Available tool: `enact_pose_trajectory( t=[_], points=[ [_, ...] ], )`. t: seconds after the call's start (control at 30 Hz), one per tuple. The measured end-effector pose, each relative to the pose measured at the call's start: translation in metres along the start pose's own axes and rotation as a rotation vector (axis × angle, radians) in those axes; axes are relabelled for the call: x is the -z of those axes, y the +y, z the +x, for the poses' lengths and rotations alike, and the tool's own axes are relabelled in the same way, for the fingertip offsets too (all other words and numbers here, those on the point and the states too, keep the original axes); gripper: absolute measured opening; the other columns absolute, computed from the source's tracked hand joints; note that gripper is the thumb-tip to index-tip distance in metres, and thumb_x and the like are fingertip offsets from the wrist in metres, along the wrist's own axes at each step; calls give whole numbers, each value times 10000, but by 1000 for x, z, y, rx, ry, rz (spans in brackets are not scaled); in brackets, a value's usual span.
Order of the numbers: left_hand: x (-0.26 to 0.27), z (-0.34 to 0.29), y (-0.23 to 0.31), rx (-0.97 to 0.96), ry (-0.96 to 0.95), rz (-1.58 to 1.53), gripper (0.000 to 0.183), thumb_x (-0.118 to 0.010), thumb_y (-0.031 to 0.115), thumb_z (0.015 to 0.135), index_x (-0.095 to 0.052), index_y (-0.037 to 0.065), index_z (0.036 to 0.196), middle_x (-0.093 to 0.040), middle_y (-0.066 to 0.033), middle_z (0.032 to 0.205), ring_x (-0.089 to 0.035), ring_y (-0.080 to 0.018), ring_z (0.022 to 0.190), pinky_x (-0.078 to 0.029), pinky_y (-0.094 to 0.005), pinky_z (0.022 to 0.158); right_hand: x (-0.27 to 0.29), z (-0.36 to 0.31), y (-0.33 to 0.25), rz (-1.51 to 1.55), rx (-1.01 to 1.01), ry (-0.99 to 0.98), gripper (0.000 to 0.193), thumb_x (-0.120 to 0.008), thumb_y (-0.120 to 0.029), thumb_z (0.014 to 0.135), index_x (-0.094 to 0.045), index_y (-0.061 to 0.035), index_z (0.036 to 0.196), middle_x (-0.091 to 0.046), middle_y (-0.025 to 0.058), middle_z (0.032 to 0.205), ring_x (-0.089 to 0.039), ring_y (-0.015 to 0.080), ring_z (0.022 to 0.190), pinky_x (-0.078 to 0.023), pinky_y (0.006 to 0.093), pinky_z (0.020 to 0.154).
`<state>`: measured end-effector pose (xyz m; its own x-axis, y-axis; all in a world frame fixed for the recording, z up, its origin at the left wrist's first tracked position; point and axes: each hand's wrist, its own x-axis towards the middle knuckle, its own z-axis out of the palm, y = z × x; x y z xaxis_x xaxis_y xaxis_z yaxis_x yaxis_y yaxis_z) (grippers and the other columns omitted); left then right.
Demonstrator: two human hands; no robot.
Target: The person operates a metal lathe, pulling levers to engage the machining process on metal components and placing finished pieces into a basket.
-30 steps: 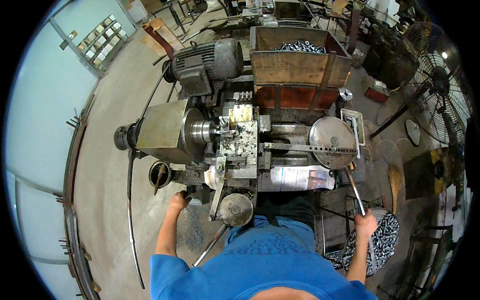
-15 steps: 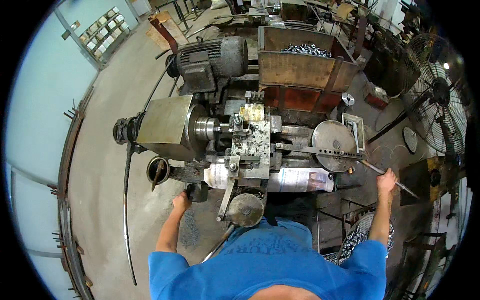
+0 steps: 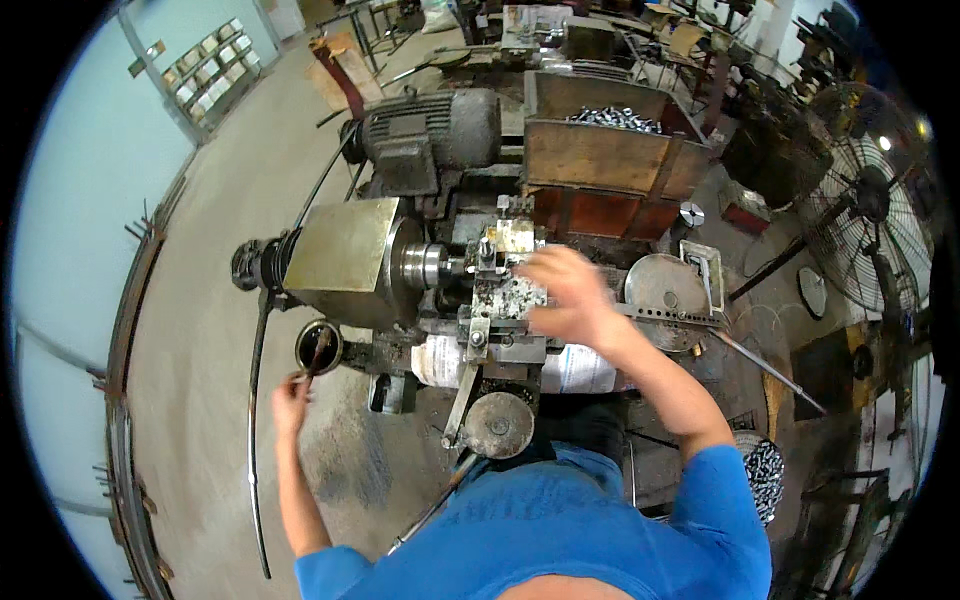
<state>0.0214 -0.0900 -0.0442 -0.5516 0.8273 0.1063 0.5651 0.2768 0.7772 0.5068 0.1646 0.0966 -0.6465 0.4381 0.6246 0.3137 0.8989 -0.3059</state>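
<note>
My left hand is closed on the handle of a brown brush, whose far end stands in a round pot of dark liquid. Blurred by motion, my right hand is over the lathe's tool slide, fingers apart, with nothing seen in it. Left of the slide, the spindle chuck juts from the headstock. A long lever with a steel rod handle reaches out to the right, untouched. Part of the slide is hidden behind my right hand.
Behind the lathe stand a motor and a wooden bin of small metal parts. A basket of shiny parts is at my right, below a large fan. A long bar hangs down on the left.
My right hand has let go of the lever's rod and moved left over the tool slide. My left hand has left the black knob at the lathe's front and taken hold of the brush.
</note>
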Motion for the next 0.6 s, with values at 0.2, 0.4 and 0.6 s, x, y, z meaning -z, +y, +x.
enact_pose_trajectory(
  t=[0.2,0.4,0.6],
  points=[
    [93,-32,46,303,446,724,302,-590,322,832,-618,33,917,-597,-131,664,-566,-257,573,-449,-366,554,-86,95,-28,-430,-33,-708,231,-636,-224,614,-685,-86,793,-630,123,899,-567,275,915,-353,424,921],
    [15,-85,48,365,372,669,408,-656,415,749,-600,20,837,-601,-166,710,-587,-358,676,-447,-447,621,-111,88,-14,-403,-11,-707,191,-622,-220,638,-679,-94,769,-647,137,865,-585,290,899,-296,433,1006],
    [25,-79,72,338,190,454,310,-678,261,739,-543,-16,770,-557,-156,587,-580,-295,542,-460,-387,533,-85,90,-27,-450,-14,-601,191,-572,-204,653,-672,-54,713,-643,146,755,-590,294,866,-199,446,1062]
  ],
)
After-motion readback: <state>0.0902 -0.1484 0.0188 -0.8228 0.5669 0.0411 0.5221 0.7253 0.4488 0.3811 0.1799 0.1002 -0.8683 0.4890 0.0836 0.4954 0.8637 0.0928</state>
